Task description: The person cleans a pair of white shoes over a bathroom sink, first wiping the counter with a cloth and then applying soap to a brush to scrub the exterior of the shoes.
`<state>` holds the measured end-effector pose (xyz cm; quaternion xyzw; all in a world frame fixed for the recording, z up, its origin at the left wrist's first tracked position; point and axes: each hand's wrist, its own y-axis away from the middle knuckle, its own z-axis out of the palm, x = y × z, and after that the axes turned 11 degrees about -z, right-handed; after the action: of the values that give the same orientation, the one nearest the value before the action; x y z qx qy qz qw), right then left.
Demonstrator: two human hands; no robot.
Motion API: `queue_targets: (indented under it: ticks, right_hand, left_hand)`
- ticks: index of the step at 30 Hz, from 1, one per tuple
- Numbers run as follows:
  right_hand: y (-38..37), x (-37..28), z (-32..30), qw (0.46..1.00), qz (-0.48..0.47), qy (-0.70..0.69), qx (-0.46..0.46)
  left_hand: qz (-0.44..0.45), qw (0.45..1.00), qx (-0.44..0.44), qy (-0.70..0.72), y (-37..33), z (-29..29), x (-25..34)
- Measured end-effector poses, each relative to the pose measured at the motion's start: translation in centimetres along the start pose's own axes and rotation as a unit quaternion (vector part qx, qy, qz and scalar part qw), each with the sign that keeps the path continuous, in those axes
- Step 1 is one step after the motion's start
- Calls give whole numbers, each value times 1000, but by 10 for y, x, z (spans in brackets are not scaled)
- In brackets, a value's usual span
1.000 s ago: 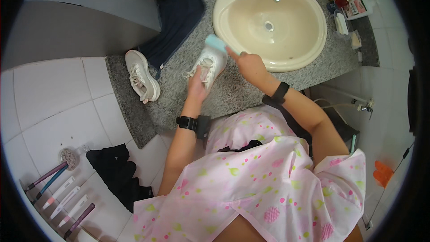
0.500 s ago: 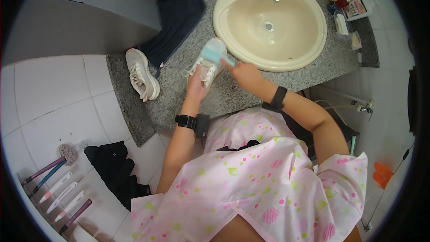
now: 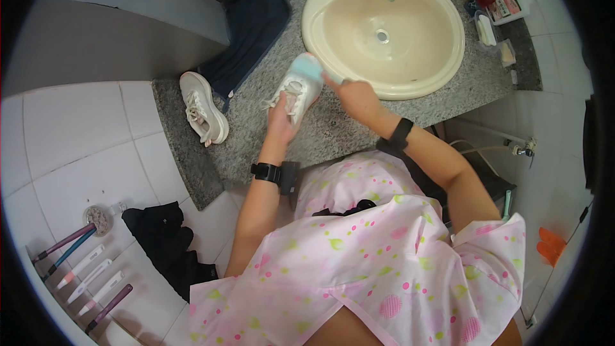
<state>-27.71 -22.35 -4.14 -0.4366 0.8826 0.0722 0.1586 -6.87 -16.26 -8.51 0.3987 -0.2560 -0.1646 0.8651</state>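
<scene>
White Lace-Up Sneaker [image 3: 310,93] Gets a Toe Scrub

At far left, a second white lace-up shoe [image 3: 204,109] lies at nine o'clock from the sneaker on a grey speckled stone counter [image 3: 246,138], just beside a dark navy cloth [image 3: 256,32] spread toward ten o'clock. A bare left hand [image 3: 280,123], its forearm rising from seven o'clock, clasps the sneaker near the heel, thumb along the laces, other fingers hidden. The sneaker is over the counter, toe just past twelve; whether its sole touches stone cannot be told. A pale-blue, broad-headed brush [image 3: 307,68] lies across the toe. The step in hand appears to be scrubbing the toe; the next stroke would call for a firm heel hold and the brush head flat on the upper. At three o'clock, the bare right hand [image 3: 359,97], forearm angling in from between four and five, curls its fingers closed around the brush's mostly hidden handle, index finger extended toward the head. At two o'clock sits a cream oval sink [image 3: 310,22].
</scene>
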Motion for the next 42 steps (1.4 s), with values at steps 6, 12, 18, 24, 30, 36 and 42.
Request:
queue_targets:
  ticks: [6, 12, 18, 24, 30, 36, 42]
  right_hand:
    - [1, 0, 1, 1000, -4, -6, 19]
    - [1, 2, -4, 1000, -4, -8, 0]
    - [7, -11, -3, 997, -43, -29, -59]
    - [9, -12, 0, 998, -40, -27, -49]
    - [9, -7, 2, 999, -34, -21, -29]
    - [18, 40, -40, 664, 257, -693, 112]
    - [42, 42, -79, 441, 262, -854, 83]
  left_hand:
    - [1, 1000, 9, -6, 1, 4, 0]
    - [3, 1000, -4, -8, 5, 5, 0]
    - [-7, 1000, -23, 15, 2, 3, 1]
    - [-9, 1000, -21, 15, 2, 4, 0]
    - [4, 1000, -6, 2, 1, 9, 0]
    - [8, 1000, -19, 7, 8, 9, 1]
    - [4, 999, -47, -12, 16, 14, 6]
